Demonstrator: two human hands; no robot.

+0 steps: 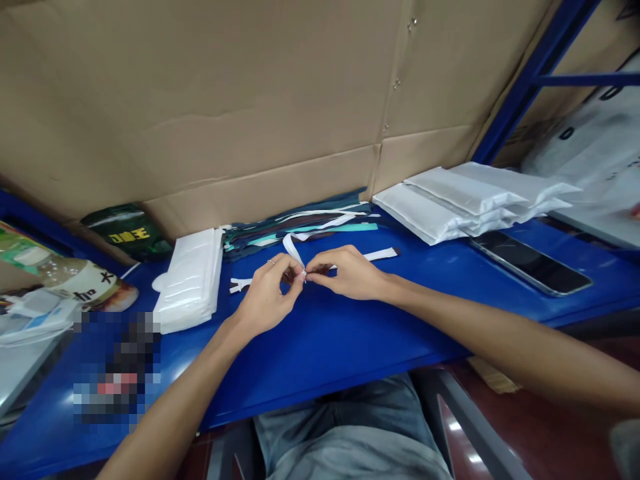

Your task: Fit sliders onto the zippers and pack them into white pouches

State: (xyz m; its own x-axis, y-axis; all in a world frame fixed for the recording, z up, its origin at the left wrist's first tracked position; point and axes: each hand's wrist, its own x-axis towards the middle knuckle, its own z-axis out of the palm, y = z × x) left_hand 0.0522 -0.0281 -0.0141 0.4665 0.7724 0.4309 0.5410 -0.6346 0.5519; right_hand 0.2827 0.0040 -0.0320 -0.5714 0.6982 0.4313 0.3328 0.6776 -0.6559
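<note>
Both my hands meet over the blue table (pixel 320 347) and pinch a narrow white strip (pixel 293 250) between their fingertips. My left hand (pixel 267 297) grips it from the left, with a ring on one finger. My right hand (pixel 347 273) grips it from the right. The strip loops up just behind the fingers, and its two ends lie flat on the table, one to the left (pixel 239 285) and one to the right (pixel 383 254). A pile of similar strips (pixel 300 227) in dark, teal and white colours lies just beyond my hands.
A stack of white packets (pixel 190 280) lies left of my hands, another stack (pixel 465 197) at the right. A phone (pixel 533 261) lies face up on the right. A bottle (pixel 65 273) and a green packet (pixel 127 230) sit at far left. Cardboard (pixel 250 100) walls the back.
</note>
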